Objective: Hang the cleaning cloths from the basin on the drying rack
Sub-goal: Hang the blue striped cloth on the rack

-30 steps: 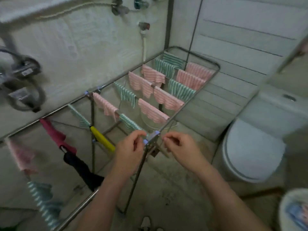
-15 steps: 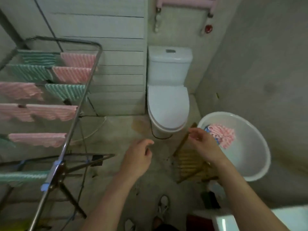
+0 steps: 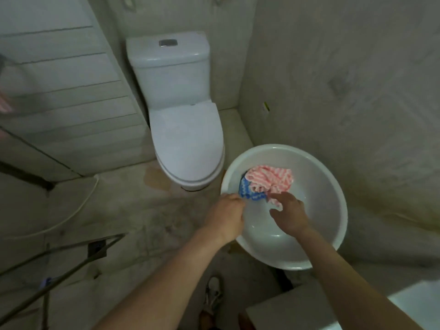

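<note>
Room: bare grey bathroom floor (image 3: 142, 210), with a white basin (image 3: 316, 210) set low at your right.
Cloths: the pink cloth (image 3: 271, 178) lies bunched against the basin's far inner wall. The blue cloth (image 3: 250, 192) is tucked under its left edge, close to the basin's left rim.
Right hand: your right hand (image 3: 289, 214) is inside the basin. Thumb and fingers are pinching the near corner of the pink cloth.
Left hand: your left hand (image 3: 226, 217) is at the basin's left rim, knuckles up, fingers curled down toward the blue cloth. You cannot tell whether they hold it.
Change: half a second ago your left hand hung over the floor, well apart from the basin, and your right hand was only at the rim. Now both are at the cloths.
Edges: the toilet (image 3: 185, 144) stands just beside the basin's far-left rim, and the wall (image 3: 345, 79) runs close along the basin's right side.
Open room: floor lies open left of the basin, as far as the low bars of the drying rack (image 3: 71, 272), well apart.
Near side: your shoe (image 3: 214, 294) is below the basin's near-left rim.
</note>
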The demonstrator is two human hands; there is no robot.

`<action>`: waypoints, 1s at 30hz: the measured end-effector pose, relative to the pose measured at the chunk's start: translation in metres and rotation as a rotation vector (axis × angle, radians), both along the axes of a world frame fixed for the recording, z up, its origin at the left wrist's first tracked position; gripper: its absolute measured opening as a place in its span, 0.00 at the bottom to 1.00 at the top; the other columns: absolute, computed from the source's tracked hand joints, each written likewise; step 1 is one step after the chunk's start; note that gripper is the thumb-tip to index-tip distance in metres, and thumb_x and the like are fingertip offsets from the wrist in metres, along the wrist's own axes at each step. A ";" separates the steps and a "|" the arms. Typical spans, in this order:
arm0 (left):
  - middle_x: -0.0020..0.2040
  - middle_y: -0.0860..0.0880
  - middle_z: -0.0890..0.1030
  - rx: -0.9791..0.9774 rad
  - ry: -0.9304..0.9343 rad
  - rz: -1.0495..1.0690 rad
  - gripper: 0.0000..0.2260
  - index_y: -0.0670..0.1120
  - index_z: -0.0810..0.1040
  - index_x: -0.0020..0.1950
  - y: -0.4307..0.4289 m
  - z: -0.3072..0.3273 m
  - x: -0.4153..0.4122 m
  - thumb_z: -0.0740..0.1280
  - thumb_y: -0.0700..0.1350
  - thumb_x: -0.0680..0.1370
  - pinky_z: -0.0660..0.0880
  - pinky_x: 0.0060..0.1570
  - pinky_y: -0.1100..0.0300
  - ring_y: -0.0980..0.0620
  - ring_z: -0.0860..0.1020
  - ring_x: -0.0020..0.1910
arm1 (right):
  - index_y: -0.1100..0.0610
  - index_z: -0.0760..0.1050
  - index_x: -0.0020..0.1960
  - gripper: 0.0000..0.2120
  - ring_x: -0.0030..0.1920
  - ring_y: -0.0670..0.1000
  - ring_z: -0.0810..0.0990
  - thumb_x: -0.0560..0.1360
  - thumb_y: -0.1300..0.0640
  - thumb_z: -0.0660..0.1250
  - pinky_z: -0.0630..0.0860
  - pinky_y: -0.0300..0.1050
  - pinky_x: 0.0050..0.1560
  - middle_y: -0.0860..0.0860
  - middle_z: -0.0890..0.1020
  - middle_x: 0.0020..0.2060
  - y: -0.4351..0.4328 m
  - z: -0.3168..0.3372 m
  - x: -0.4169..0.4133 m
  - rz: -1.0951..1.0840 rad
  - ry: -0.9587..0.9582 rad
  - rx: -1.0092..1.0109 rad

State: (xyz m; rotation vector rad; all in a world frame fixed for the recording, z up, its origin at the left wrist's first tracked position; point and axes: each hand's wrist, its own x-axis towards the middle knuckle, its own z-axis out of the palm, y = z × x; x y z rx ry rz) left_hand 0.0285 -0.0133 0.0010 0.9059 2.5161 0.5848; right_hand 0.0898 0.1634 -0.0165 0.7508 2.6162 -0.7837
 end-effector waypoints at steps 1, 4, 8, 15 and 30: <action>0.58 0.44 0.77 -0.029 -0.006 -0.017 0.14 0.42 0.78 0.56 0.017 -0.009 -0.006 0.60 0.37 0.73 0.70 0.61 0.53 0.42 0.73 0.59 | 0.54 0.71 0.69 0.23 0.73 0.54 0.63 0.74 0.59 0.67 0.56 0.46 0.69 0.57 0.70 0.70 0.011 -0.011 -0.007 0.028 -0.001 0.032; 0.64 0.42 0.73 -0.132 -0.035 -0.057 0.17 0.41 0.75 0.62 0.048 -0.030 -0.020 0.60 0.37 0.73 0.65 0.66 0.53 0.42 0.71 0.63 | 0.55 0.67 0.71 0.27 0.74 0.56 0.62 0.73 0.60 0.66 0.55 0.45 0.69 0.57 0.69 0.70 0.027 -0.031 -0.024 0.043 0.018 0.047; 0.68 0.40 0.69 -0.335 -0.065 -0.161 0.19 0.43 0.72 0.66 0.080 -0.057 -0.033 0.60 0.37 0.76 0.63 0.67 0.51 0.41 0.66 0.67 | 0.56 0.69 0.66 0.23 0.60 0.64 0.74 0.72 0.62 0.66 0.70 0.51 0.58 0.61 0.76 0.61 0.042 -0.057 -0.042 -0.083 0.045 0.012; 0.74 0.40 0.60 -0.457 -0.085 -0.199 0.20 0.38 0.65 0.70 0.093 -0.073 -0.038 0.58 0.37 0.78 0.61 0.69 0.51 0.39 0.62 0.71 | 0.60 0.68 0.58 0.15 0.51 0.64 0.79 0.74 0.57 0.65 0.66 0.47 0.41 0.62 0.81 0.49 0.031 -0.082 -0.042 -0.314 0.001 -0.055; 0.35 0.45 0.76 1.022 -0.948 0.994 0.14 0.45 0.76 0.44 0.051 0.017 -0.056 0.55 0.31 0.78 0.77 0.33 0.61 0.53 0.76 0.30 | 0.57 0.70 0.34 0.12 0.28 0.48 0.71 0.76 0.64 0.60 0.74 0.39 0.29 0.52 0.71 0.26 0.031 -0.007 -0.035 -1.097 0.378 -1.434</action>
